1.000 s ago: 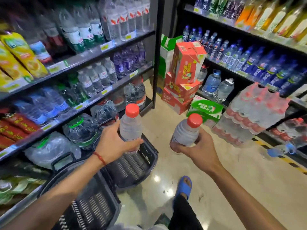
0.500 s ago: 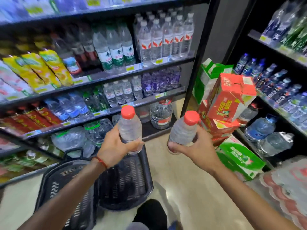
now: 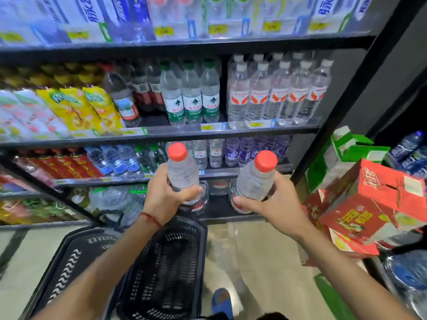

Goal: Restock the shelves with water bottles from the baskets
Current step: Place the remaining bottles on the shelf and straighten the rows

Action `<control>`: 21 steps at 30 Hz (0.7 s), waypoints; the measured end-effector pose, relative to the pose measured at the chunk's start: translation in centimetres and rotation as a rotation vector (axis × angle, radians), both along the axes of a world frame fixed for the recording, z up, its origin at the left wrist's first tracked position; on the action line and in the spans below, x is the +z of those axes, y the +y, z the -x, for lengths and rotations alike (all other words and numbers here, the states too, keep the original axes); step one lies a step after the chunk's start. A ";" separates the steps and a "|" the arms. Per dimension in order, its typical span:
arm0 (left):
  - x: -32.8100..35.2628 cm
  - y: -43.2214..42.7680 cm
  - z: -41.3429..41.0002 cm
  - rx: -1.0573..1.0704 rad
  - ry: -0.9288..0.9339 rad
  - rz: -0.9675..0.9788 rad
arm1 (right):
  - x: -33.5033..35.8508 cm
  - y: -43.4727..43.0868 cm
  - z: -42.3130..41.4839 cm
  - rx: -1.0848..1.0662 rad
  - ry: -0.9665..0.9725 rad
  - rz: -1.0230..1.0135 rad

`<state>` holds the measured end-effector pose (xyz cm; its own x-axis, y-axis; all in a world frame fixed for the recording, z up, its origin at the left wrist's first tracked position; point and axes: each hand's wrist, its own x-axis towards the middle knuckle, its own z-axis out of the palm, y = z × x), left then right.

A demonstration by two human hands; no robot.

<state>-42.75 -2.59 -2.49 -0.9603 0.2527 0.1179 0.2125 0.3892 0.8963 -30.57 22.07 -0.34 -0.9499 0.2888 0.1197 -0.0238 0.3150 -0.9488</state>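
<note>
- Water bottles are what we are holding, one in each hand, both upright with red caps and clear bodies
- Our left hand (image 3: 167, 198) is wrapping around the lower half of the left bottle (image 3: 181, 170), fingers curling across its front; a red string is circling that wrist
- Our right hand (image 3: 272, 204) is gripping the base of the right bottle (image 3: 255, 179), which is leaning slightly to the left at its bottom
- We are keeping both bottles in the air in front of the shelf unit (image 3: 208, 135), level with its lower rows of small bottles
- Two dark baskets are sitting on the floor below our forearms: the near basket (image 3: 166, 273) under the left hand, and the left basket (image 3: 69, 257) just beside it
- Red cartons (image 3: 379, 204) are stacking up at our right, touching green cartons (image 3: 342, 155) behind them
</note>
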 end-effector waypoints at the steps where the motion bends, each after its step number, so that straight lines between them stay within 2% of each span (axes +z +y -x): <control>1: 0.1 0.6 0.8 0.025 0.014 0.004 | 0.2 0.7 1.2 0.019 0.006 0.000; 6: 1.1 2.7 3.4 0.179 0.028 0.016 | 0.5 3.7 7.1 0.149 -0.017 0.071; 10: 1.6 4.6 5.4 0.374 0.076 0.021 | 0.2 6.0 12.1 0.306 -0.004 0.029; 14: 1.4 6.5 7.1 0.568 0.051 -0.143 | 0.0 7.9 16.3 0.419 -0.015 0.014; 18: 1.3 6.7 8.0 0.644 0.081 -0.195 | 0.1 8.3 19.7 0.512 -0.034 0.037; 21: 1.4 6.2 8.7 0.622 0.160 -0.147 | 0.8 7.6 21.2 0.545 -0.043 0.012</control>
<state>-51.43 3.64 -1.08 -0.8897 -0.3738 0.2621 0.1223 0.3579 0.9257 -51.73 29.62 0.48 -0.9664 -0.2453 0.0772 -0.1415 0.2568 -0.9561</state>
